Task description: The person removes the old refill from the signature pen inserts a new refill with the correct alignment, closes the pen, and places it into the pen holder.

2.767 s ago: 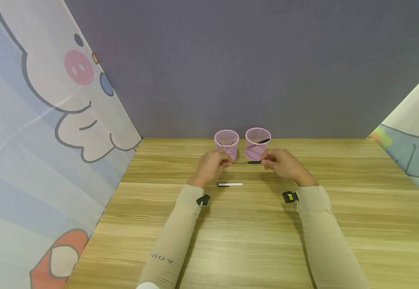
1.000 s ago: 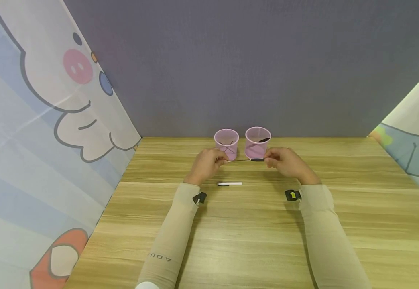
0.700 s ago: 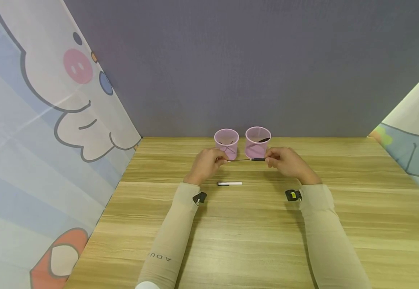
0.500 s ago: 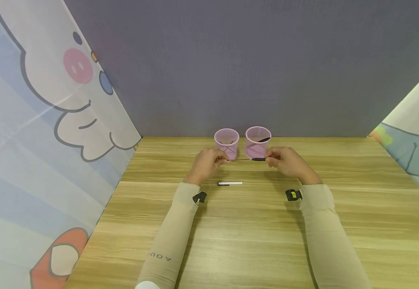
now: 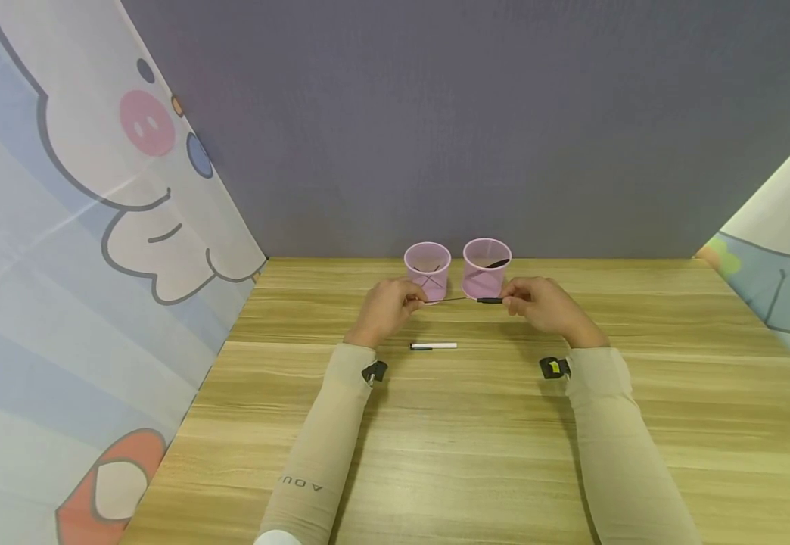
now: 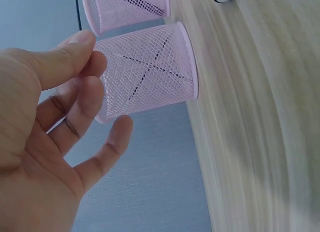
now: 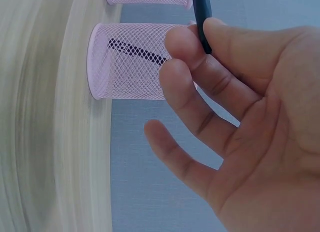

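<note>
My left hand pinches one end of a thin dark rod, like a pen refill, between thumb and fingertip; the other fingers are loosely bent. Just right of it, my right hand pinches a short black barrel, like a pen's, also seen as a dark tapered piece in the right wrist view. A small pale bit shows between rod and barrel; whether they still touch I cannot tell. Behind the hands stand two pink mesh cups. Thin crossed sticks lean in the left cup, a thicker black stick in the right cup.
A white pen with a black clip lies on the wooden table, nearer the body than the hands. A grey panel rises behind the cups. A printed cartoon cloth hangs at the left.
Both hands have drawn slightly apart, left hand leftward and right hand rightward. More of the thin rod shows, and its right end now sits farther from the black barrel.
</note>
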A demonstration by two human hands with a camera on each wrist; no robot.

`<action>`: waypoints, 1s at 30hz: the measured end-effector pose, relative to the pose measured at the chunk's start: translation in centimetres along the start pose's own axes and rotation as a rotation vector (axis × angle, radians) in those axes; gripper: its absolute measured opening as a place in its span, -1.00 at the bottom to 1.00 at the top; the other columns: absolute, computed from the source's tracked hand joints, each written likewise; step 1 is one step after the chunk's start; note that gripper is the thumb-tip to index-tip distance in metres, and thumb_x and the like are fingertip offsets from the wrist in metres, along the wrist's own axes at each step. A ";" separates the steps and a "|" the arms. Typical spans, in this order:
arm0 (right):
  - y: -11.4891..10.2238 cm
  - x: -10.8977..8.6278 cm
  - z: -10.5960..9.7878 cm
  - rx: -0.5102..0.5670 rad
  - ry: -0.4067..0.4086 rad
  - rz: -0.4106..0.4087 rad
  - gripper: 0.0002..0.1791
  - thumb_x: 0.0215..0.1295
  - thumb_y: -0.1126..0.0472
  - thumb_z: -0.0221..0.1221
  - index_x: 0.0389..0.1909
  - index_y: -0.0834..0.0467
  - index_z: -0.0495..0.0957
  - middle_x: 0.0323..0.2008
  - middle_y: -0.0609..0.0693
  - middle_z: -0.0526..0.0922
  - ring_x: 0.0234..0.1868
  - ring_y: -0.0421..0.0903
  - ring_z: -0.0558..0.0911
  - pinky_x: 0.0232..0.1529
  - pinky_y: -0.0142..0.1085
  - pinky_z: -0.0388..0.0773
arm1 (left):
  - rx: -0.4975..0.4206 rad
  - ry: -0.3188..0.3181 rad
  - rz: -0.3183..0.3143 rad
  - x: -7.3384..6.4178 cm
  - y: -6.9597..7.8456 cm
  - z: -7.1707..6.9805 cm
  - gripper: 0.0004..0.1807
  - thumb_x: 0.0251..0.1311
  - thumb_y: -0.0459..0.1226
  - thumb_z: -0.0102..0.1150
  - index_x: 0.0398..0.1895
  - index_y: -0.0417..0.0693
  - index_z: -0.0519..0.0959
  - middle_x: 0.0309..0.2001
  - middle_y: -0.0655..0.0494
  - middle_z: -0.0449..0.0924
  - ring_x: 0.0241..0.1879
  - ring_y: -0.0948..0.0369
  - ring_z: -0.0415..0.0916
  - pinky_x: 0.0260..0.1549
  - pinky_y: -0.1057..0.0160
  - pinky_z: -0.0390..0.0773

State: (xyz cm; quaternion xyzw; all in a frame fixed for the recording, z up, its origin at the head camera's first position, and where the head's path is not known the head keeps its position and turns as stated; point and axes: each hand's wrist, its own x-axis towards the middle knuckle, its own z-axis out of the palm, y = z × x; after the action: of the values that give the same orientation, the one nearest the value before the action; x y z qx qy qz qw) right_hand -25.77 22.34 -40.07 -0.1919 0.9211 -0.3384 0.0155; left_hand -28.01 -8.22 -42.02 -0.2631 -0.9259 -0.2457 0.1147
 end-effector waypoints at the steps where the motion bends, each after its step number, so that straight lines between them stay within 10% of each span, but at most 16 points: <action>1: 0.0 0.0 0.0 0.000 0.001 0.000 -0.88 0.47 0.31 0.16 -0.12 0.27 0.63 -0.39 0.06 0.69 -0.32 -0.10 0.58 -0.27 -0.23 0.49 | 0.007 -0.009 -0.005 0.0 0.0 0.0 -0.96 0.23 -0.27 0.41 -0.28 0.02 0.79 -0.27 0.14 0.77 -0.31 0.22 0.64 -0.25 0.19 0.63; 30: -0.6 -0.2 0.0 0.006 0.000 0.013 -0.91 0.48 0.30 0.15 -0.17 0.21 0.62 -0.35 0.20 0.71 -0.31 0.00 0.61 -0.27 -0.23 0.50 | 0.149 -0.179 -0.133 -0.7 -1.4 1.6 -0.93 0.16 -0.31 0.43 -0.40 0.07 0.75 -0.32 0.16 0.76 -0.28 0.19 0.65 -0.17 0.13 0.64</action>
State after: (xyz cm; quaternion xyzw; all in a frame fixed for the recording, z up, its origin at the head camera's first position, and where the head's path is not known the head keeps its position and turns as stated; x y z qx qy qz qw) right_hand -25.44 22.00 -39.73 -0.1859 0.9212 -0.3412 0.0182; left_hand -28.35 -8.76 -44.16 -0.2128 -0.9635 -0.1588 0.0344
